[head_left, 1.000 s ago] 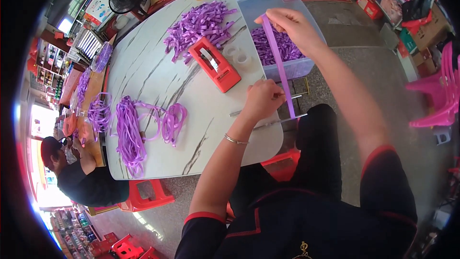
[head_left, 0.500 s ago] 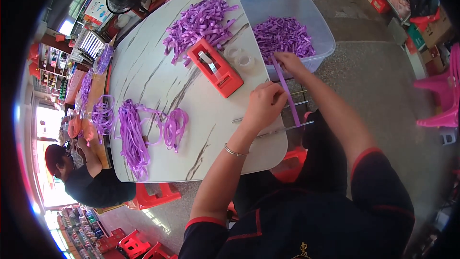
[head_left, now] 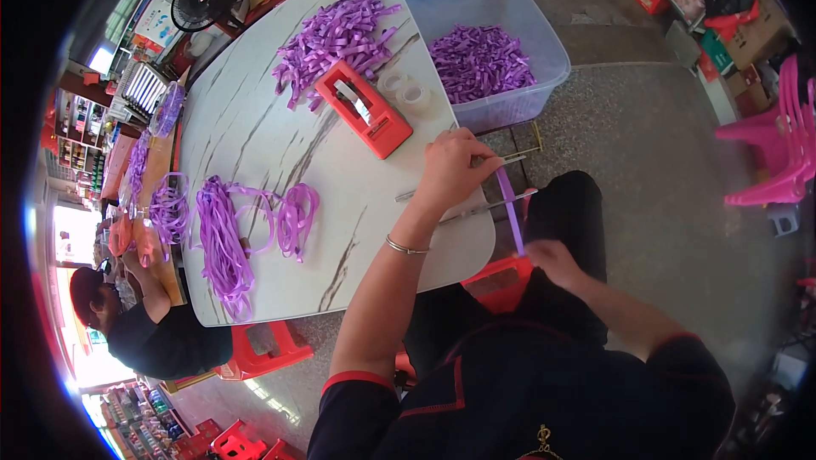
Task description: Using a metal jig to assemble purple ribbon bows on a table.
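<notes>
The purple ribbon strip (head_left: 512,213) looks like smooth woven cloth with a satiny sheen, as do the heaped ribbon pieces (head_left: 340,39) and the looped ribbon bundle (head_left: 223,243). The bench (head_left: 365,196) has a smooth, lightly glossy top with a marble-like pattern. Bare, shiny metal shows on the rods (head_left: 480,207) and the bracelet (head_left: 408,249). The tape dispenser (head_left: 389,135) is smooth red plastic, the tub (head_left: 551,77) translucent plastic, and the stool (head_left: 501,286) glossy red plastic. The dark shirt (head_left: 527,392) is matt cloth.
</notes>
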Available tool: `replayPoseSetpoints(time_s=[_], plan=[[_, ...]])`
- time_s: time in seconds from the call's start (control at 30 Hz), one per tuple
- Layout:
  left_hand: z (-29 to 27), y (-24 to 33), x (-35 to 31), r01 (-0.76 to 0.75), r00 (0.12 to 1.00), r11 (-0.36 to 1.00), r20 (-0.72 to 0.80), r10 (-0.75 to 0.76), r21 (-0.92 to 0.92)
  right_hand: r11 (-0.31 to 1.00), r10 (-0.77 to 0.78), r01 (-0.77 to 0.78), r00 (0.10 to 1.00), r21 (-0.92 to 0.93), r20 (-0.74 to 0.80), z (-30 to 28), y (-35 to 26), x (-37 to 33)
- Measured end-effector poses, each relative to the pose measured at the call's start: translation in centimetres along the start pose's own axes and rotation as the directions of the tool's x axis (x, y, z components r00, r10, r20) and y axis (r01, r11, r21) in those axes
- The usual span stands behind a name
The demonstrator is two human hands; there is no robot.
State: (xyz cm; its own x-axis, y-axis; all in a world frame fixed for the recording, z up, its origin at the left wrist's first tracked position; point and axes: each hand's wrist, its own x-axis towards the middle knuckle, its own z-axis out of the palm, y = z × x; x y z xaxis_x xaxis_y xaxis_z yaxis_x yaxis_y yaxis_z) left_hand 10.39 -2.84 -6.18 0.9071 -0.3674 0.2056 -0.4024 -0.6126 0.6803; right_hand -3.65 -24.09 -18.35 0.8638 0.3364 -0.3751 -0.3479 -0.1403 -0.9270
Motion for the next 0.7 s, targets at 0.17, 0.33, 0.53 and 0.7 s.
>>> replayPoseSetpoints(time_s=[0.17, 0.33, 0.53, 0.7], plan=[[0.0, -0.2, 0.0, -0.003, 1.000, 0.998, 0.000, 0.003, 0.066, 0.933, -0.289, 0.277, 0.957, -0.230, -0.020, 0.8, -6.3, -5.6], [0.1, -0.2, -0.1, 0.002, 1.000, 0.998, -0.003, -0.002, 0.057, 0.868, -0.422, 0.413, 0.906, -0.277, 0.028, 0.6, -11.2, -7.3], [0.1, -0.2, -0.1, 0.020, 1.000, 0.998, 0.010, -0.020, 0.056, 0.734, -0.629, 0.620, 0.775, -0.279, 0.066, -0.6, -18.4, -3.4], [0.6, -1.6, -0.1, -0.051, 0.993, 0.995, -0.100, 0.060, 0.082, 0.813, -0.575, 0.573, 0.818, -0.100, 0.012, -0.3, -21.3, 5.0]])
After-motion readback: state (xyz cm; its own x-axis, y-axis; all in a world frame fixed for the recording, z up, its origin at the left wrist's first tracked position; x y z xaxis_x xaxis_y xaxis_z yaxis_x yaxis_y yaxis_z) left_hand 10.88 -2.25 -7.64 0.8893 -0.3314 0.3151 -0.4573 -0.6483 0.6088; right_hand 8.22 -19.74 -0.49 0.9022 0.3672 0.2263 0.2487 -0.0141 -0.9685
